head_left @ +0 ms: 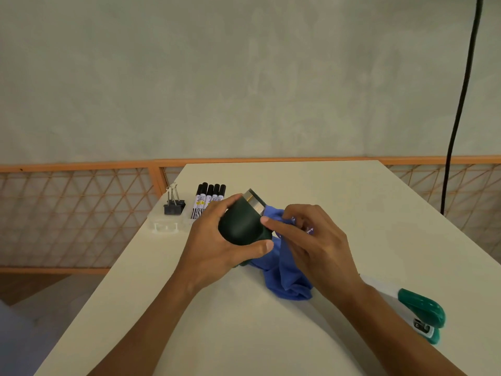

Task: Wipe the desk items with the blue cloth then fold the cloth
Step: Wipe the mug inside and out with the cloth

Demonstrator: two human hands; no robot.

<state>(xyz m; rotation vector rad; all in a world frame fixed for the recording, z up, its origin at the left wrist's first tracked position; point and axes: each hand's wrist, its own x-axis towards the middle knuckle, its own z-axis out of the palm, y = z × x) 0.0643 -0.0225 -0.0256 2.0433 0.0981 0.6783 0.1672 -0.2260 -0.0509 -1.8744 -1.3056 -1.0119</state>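
Note:
My left hand (217,248) grips a dark green cup (241,226) tilted on its side above the white desk (339,191), its silver rim pointing away from me. My right hand (311,240) holds the blue cloth (287,270) against the cup's right side, fingers curled into the fabric. The cloth's loose end hangs down and bunches on the desk under my right wrist.
A clear tray (165,226) at the left desk edge holds black binder clips (173,206) and several black markers (207,199). A green stapler (423,313) lies at the right edge by my right forearm. A black cable (458,109) hangs at the right.

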